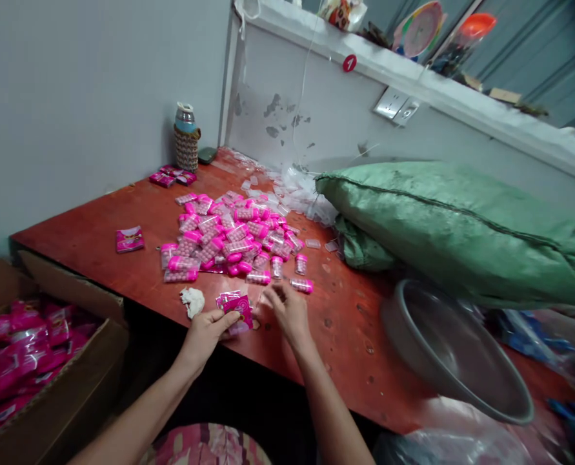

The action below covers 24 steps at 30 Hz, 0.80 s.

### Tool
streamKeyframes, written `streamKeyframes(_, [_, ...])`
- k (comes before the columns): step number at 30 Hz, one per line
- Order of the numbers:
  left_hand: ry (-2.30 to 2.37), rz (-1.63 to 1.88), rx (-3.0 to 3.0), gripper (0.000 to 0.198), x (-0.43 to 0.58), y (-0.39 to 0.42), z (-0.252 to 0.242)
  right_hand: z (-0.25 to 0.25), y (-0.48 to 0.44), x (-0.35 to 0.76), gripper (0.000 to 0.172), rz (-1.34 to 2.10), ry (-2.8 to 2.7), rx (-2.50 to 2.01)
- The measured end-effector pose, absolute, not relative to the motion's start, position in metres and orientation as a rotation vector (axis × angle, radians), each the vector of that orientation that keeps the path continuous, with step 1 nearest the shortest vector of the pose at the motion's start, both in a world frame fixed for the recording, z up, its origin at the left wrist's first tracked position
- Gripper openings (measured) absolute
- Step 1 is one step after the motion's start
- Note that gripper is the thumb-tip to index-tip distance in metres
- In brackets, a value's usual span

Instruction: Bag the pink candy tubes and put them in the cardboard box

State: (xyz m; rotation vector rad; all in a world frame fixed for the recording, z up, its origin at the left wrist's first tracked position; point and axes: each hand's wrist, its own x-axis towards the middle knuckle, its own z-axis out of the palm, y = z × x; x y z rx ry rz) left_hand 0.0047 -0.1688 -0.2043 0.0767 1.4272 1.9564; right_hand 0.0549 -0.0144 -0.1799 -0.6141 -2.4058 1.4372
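Note:
My left hand pinches a small pink printed packet at the near edge of the red table. My right hand rests just to its right, fingers curled and touching the table, close to a clear plastic sleeve that I can barely make out. Just beyond both hands lies a heap of small clear boxes with pink caps, filled with candy balls. One such box lies apart, nearest my right fingers.
A crumpled white scrap lies left of my left hand. A cardboard box of pink packets stands at the left, a grey metal basin and a green sack at the right. A bottle stands by the wall.

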Motion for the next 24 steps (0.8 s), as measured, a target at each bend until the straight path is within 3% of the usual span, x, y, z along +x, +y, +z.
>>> streamKeyframes(3, [1.477, 1.974, -0.038, 0.026, 0.01, -0.169, -0.204, -0.175, 0.02, 0.051, 0.04, 0.588, -2.603, -1.009])
streamKeyframes(6, [1.478, 1.978, -0.14, 0.026, 0.014, -0.169, -0.202, -0.178, 0.048, 0.042, 0.054, 0.285, -2.629, -1.263])
streamKeyframes(8, [1.46, 1.987, -0.183, 0.026, 0.016, -0.169, -0.202, -0.185, 0.057, 0.037, 0.053, 0.289, -2.642, -1.251])
streamKeyframes(14, [1.366, 2.06, -0.286, 0.022, 0.011, -0.174, -0.203, -0.2, 0.062, 0.055, 0.028, 0.371, -2.801, -0.798])
streamKeyframes(17, [1.292, 2.078, -0.37, 0.018, 0.009, -0.173, -0.2, -0.199, 0.067, 0.072, 0.029, 0.45, -2.836, -0.634])
streamKeyframes(21, [1.157, 2.127, -0.469, 0.011, 0.01, -0.167, -0.196, -0.197, 0.075, 0.078, 0.044, 0.515, -2.696, -0.928])
streamKeyframes(24, [1.054, 2.186, -0.536, 0.008, 0.012, -0.166, -0.194, -0.195, 0.076, 0.073, 0.04, 0.599, -2.705, -1.051])
